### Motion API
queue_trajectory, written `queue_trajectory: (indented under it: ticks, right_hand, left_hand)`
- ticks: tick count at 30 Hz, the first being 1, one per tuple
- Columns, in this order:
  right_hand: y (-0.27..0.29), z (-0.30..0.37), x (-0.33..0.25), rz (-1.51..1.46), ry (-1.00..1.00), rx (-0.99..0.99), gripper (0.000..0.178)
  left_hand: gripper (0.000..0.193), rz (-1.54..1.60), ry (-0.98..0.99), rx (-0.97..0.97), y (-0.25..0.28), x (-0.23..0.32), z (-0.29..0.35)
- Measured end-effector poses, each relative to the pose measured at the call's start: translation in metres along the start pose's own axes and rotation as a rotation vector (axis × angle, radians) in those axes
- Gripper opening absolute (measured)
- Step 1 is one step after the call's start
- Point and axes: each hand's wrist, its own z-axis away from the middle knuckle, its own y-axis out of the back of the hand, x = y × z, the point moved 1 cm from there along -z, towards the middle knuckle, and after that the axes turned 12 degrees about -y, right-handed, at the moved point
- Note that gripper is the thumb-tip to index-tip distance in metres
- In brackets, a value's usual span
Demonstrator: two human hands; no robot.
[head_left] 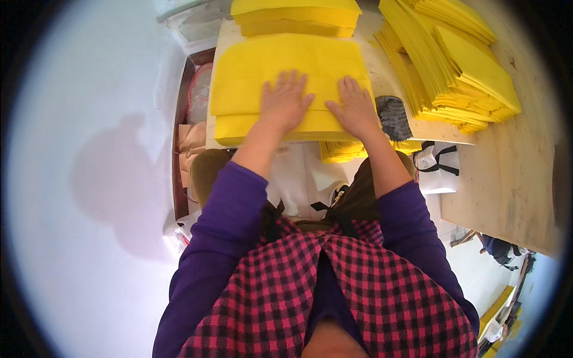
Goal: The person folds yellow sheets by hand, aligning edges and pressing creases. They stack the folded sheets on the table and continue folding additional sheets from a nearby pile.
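Flat on a yellow folded sheet [239,71] lie both my hands, fingers stretched out and thumbs toward each other. It looks like thin cloth and tops a thick pile at the table's front edge. My left hand [285,101] presses near the middle of the sheet. Closer to its right side rests my right hand [356,108]. Neither hand grips anything. Just beside my right hand is a crumpled dark grey cloth [394,118].
Another yellow stack [296,21] stands behind the pile. Tall, leaning stacks of folded yellow sheets [447,65] fill the right of the wooden table [501,173]. More yellow sheets [340,151] sit below the table's front edge. A white bag with black straps [437,170] is at lower right.
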Motion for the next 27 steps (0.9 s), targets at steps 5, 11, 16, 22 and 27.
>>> queue_trajectory:
  ticks: [5, 11, 16, 22, 27]
  right_hand:
    - [-0.001, 0.001, -0.001, -0.029, 0.002, -0.011, 0.077]
    - [0.016, 0.006, -0.013, -0.047, 0.052, -0.019, 0.077]
    - [0.008, 0.013, -0.078, -0.164, 0.333, 0.034, 0.075]
    - [-0.006, 0.007, -0.044, -0.098, 0.169, -0.039, 0.073]
    - [0.001, 0.015, 0.027, -0.053, 0.016, -0.051, 0.077]
  left_hand:
    - [0.064, -0.123, 0.234, -0.106, 0.011, -0.058, 0.033]
    - [0.065, -0.187, 0.279, -0.114, 0.012, -0.061, 0.039]
    - [0.066, -0.192, 0.285, -0.122, 0.011, -0.060, 0.037]
    - [0.066, -0.206, 0.280, -0.121, 0.008, -0.062, 0.039]
    - [0.065, -0.233, 0.249, -0.081, 0.005, -0.064, 0.039]
